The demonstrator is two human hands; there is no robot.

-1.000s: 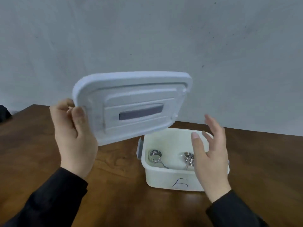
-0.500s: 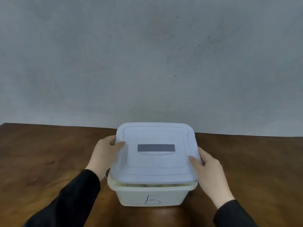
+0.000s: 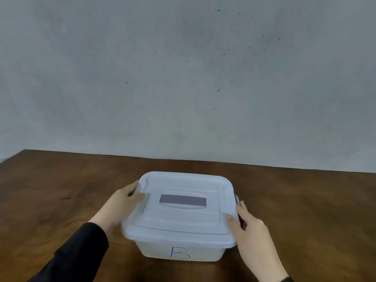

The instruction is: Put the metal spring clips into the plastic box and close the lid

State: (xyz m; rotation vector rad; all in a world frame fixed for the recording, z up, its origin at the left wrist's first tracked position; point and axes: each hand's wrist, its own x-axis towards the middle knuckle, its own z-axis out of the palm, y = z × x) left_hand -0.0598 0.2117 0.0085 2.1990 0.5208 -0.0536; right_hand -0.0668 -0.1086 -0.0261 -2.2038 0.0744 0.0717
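A white plastic box (image 3: pixel 181 252) marked with a blue letter B stands on the table in front of me. Its pale lid (image 3: pixel 179 216), with a grey handle recess (image 3: pixel 182 200), lies flat on top and covers the whole opening. My left hand (image 3: pixel 120 206) grips the lid's left edge, thumb on top. My right hand (image 3: pixel 249 231) holds the lid's right front corner, thumb pressed on the rim. The metal spring clips are hidden under the lid.
The brown wooden table (image 3: pixel 61 200) stretches to both sides of the box. A grey wall (image 3: pixel 183 78) rises right behind the table's far edge. A grey latch (image 3: pixel 236 199) shows at the box's right side.
One second ago my left hand held the lid up, tilted, above the box with the clips showing. The lid has since come down onto the box, and both hands now hold its edges.
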